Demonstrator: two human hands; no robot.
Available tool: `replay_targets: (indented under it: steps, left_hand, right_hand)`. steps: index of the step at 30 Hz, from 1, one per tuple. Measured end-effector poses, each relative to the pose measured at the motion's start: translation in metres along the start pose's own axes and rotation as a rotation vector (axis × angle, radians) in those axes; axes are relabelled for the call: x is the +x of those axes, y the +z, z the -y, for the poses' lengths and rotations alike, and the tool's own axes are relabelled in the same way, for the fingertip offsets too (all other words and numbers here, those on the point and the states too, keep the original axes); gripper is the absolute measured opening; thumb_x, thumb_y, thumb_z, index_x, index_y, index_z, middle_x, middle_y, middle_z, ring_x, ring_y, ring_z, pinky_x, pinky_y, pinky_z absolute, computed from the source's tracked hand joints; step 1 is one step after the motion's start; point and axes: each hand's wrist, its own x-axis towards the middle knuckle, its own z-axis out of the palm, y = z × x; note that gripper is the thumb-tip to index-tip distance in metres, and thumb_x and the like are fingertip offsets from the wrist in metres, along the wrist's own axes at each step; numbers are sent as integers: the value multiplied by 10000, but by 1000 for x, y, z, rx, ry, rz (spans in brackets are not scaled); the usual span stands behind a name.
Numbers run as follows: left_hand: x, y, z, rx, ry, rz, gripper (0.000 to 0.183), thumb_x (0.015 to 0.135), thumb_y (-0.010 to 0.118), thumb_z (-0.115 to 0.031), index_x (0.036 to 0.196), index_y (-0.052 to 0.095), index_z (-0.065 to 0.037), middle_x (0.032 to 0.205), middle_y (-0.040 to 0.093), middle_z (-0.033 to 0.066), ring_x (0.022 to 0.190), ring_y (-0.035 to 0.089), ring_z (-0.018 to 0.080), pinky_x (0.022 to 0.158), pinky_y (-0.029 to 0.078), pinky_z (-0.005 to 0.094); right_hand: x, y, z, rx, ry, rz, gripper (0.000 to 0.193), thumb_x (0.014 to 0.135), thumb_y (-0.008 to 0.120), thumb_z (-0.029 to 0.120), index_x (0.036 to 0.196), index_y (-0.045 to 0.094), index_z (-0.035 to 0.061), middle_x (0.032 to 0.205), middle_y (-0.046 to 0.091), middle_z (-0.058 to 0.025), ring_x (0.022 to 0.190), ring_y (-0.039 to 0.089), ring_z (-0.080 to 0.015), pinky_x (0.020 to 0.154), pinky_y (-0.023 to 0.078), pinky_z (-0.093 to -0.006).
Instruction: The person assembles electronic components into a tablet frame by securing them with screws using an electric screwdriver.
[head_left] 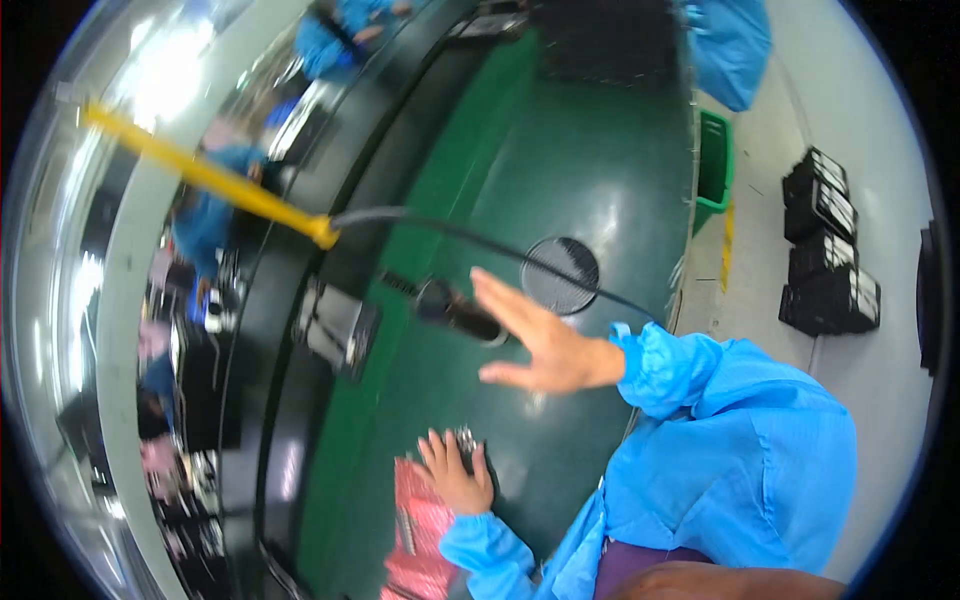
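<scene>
My left hand (459,480) lies with its fingers spread, touching the edge of a pink bubble-wrap packet (422,515). Small shiny metal pieces (465,438) sit at its fingertips, partly covered. My right hand (548,345) is held over the green tabletop, fingers stretched and thumb apart, with nothing in it. Beside its fingers lies a long black object (458,310) with a narrower, ribbed end; its kind is unclear. Just past the right hand is a round black dish (560,275) with a textured surface. Both sleeves are blue.
A grey and black box-like device (338,326) stands left of the black object. From a yellow bar (210,178), a dark cable (440,225) crosses above the table. A green bin (713,160) and stacked black crates (828,245) stand on the right. Co-workers in blue (205,225) sit at the left.
</scene>
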Motion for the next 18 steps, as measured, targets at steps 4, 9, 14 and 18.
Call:
replay_targets:
  steps: [4,9,14,18]
  left_hand:
    - [0,6,-2,-38,29,-26,435,829,601,-250,1161,541,25,1343,409,216,1303,286,389,1062,105,557]
    - [-1,4,5,-29,-11,-77,418,802,635,-252,1122,571,10,1299,447,234,1277,315,417,1045,124,594]
    - [10,6,-5,-42,-15,-78,423,798,637,-276,1112,580,2,1297,456,219,1275,324,402,1041,130,599]
    - [4,0,-6,-14,-64,-94,436,803,628,-279,1135,574,0,1308,450,210,1290,318,374,1057,117,573]
  right_hand:
    - [-15,-75,47,18,-424,-103,548,731,706,134,1196,460,-18,1217,467,-246,1069,530,-367,863,473,-422]
    - [65,-217,12,-715,-614,-277,135,722,657,42,841,600,15,836,629,-134,729,636,-295,645,548,-358]
    - [121,-382,-91,-1343,-671,-609,378,696,684,-15,1041,532,14,928,587,-110,777,582,-215,649,475,-302]
    - [140,-419,-123,-2004,-24,-291,596,696,591,-38,1258,417,53,1301,459,-128,1144,507,-263,881,455,-360]
